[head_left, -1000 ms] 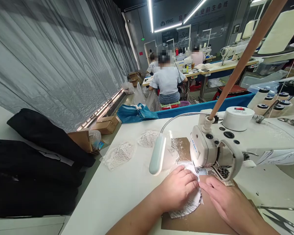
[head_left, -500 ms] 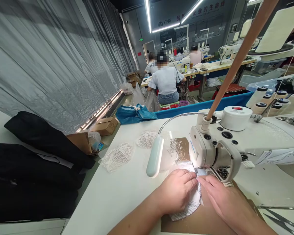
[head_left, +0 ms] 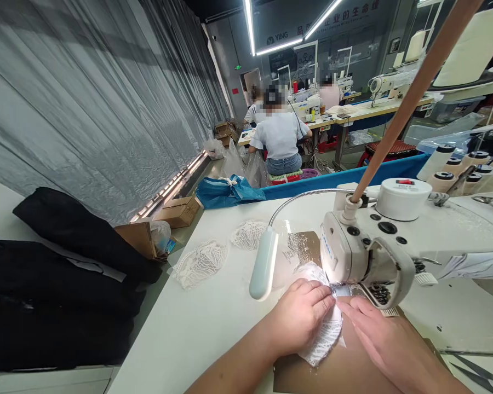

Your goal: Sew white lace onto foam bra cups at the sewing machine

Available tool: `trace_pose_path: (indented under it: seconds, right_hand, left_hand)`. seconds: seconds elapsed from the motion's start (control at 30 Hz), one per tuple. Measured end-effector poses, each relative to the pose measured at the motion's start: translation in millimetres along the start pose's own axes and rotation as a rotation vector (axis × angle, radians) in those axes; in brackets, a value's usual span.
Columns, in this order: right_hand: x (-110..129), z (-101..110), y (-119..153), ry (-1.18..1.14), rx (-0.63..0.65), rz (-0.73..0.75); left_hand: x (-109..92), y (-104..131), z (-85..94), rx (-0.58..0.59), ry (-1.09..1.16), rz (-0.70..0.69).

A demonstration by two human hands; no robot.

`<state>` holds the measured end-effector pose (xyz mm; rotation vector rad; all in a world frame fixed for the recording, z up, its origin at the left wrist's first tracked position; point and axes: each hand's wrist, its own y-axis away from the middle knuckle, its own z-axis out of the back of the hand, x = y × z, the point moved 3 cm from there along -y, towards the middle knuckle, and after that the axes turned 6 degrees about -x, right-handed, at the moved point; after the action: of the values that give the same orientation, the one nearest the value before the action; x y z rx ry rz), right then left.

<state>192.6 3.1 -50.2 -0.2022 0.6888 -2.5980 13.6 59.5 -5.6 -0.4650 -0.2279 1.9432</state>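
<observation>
The left hand [head_left: 302, 314] lies over a white lace piece [head_left: 326, 335], its fingers bent and close together, the tips on the lace near its right edge. The right hand [head_left: 378, 331] reaches in from the other side, fingers stretched forward, its foremost tips at that same edge and just beside the left fingertips. I cannot tell whether either grip pinches the lace or only presses it down, as the undersides of the fingers are hidden.

The lace piece rests partly on a brown sheet [head_left: 345, 375], which lies on the white counter [head_left: 181, 334]. Its far end is just left of the head of the sewing machine [head_left: 345, 251], and its near end shows below the left hand. Both sets of fingertips are near the spot under the machine head; the needle itself is too small to make out.

A pale green lamp [head_left: 263, 265] on a bent metal neck hangs left of the machine head. Farther left, two more pieces of lace lie flat on the counter, a nearer one [head_left: 201, 264] and a farther one [head_left: 246, 234]. A brown pole [head_left: 408, 109] rises at a slant from the machine. Scissors [head_left: 479, 372] lie at the lower right, and thread cones [head_left: 440, 162] stand behind the machine. Beyond the counter, a person [head_left: 280, 137] in a light top sits facing away.
</observation>
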Motion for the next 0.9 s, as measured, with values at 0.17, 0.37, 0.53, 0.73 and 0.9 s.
trace_pose_path:
  seconds: [0.17, 0.37, 0.53, 0.73, 0.9]
  right_hand:
    - [-1, -4, 3, -0.07, -0.006, -0.082]
    - [-2, -2, -5, -0.069, 0.058, -0.073]
    - [-1, 2, -10, -0.103, 0.102, -0.101]
    - [-5, -2, 3, -0.133, 0.095, -0.183]
    - [-5, 0, 2, -0.164, 0.089, -0.2]
  left_hand:
    - [4, -1, -1.0, -0.018, 0.013, 0.016]
    - [9, -1, 0.4, -0.038, 0.007, 0.075]
    - [11, -1, 1.4, -0.058, -0.031, 0.125]
    - [5, 3, 8.2, -0.008, -0.082, 0.106]
    - [-1, 8, 13.7, 0.068, -0.015, 0.006]
